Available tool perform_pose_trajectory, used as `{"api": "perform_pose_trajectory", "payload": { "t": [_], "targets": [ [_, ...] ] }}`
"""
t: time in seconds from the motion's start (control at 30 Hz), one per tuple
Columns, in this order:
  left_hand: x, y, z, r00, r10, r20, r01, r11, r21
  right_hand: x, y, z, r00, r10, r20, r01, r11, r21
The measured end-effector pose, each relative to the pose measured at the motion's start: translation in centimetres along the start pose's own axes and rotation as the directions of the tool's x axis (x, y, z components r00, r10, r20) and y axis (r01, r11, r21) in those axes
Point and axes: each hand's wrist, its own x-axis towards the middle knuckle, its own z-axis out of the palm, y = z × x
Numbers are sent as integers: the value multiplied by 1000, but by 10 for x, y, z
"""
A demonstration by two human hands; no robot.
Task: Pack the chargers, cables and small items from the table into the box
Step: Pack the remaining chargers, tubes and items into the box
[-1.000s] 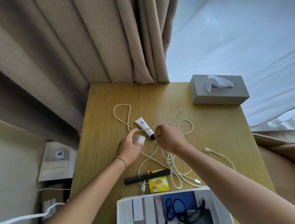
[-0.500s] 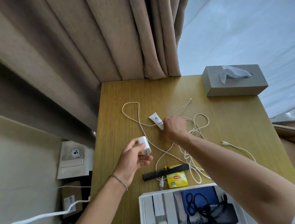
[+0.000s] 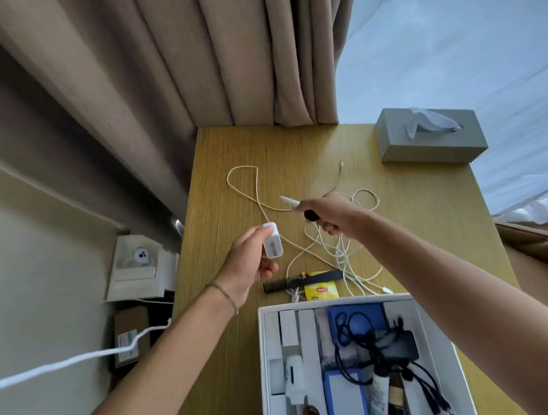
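Left hand (image 3: 246, 262) pinches white charger (image 3: 271, 244) by its sides, rigid, light; right hand (image 3: 330, 216) closed on small tube (image 3: 291, 201), probably soft-walled; box (image 3: 265, 346) below both grips, open.
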Motion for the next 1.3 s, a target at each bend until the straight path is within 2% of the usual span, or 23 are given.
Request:
{"api": "perform_pose_trajectory", "payload": {
  "t": [0.1, 0.2, 0.33, 0.4, 0.43, 0.5, 0.57, 0.7, 0.8, 0.93, 1.07, 1.13, 1.23, 1.3],
  "targets": [
    [-11, -4, 6, 1000, 6, -1, -6, 999, 45, -40, 4, -9, 998, -30, 50, 24, 992, 123],
    [-25, -8, 11, 998, 64, 26, -66, 991, 120, -85, 18, -18, 994, -66, 88, 51, 987, 155],
    [-49, -18, 21, 983, 164, 79, -176, 969, 172, -136, 45, -25, 983, -128, 128, 117, 989, 85],
    [-60, -23, 24, 974, 214, 73, -224, 960, 166, -156, 63, -24, 972, -196, 129, 206, 976, -72],
    [-66, -26, 26, 969, 240, 66, -248, 952, 180, -164, 74, -24, 961, -253, 109, 272, 937, -222],
    [-75, -32, 28, 959, 277, 61, -284, 935, 211, -177, 97, -23, 927, -360, 109, 365, 792, -489],
    [-84, -39, 30, 954, 293, 68, -301, 926, 230, -190, 118, -22, 907, -383, 174, 401, 666, -629],
    [-97, -55, 36, 955, 285, 87, -297, 911, 287, -208, 153, -15, 904, -287, 317, 423, 498, -757],
    [-99, -68, 41, 955, 280, 100, -298, 886, 356, -215, 175, -9, 904, -180, 387, 427, 413, -805],
    [-101, -88, 50, 954, 280, 110, -298, 833, 466, -217, 197, 0, 896, -77, 437, 442, 235, -866],
    [-101, -108, 59, 950, 283, 134, -305, 738, 602, -216, 210, 9, 891, -47, 452, 454, 88, -886],
    [-100, -114, 62, 950, 273, 151, -299, 655, 694, -214, 216, 12, 896, -65, 439, 442, 43, -896],
    [-95, -121, 64, 951, 258, 173, -285, 500, 818, -212, 223, 12, 903, -95, 419, 424, 38, -905],
    [-92, -126, 66, 948, 258, 189, -275, 359, 892, -212, 226, 10, 906, -134, 401, 414, 89, -906]
  ]
}}
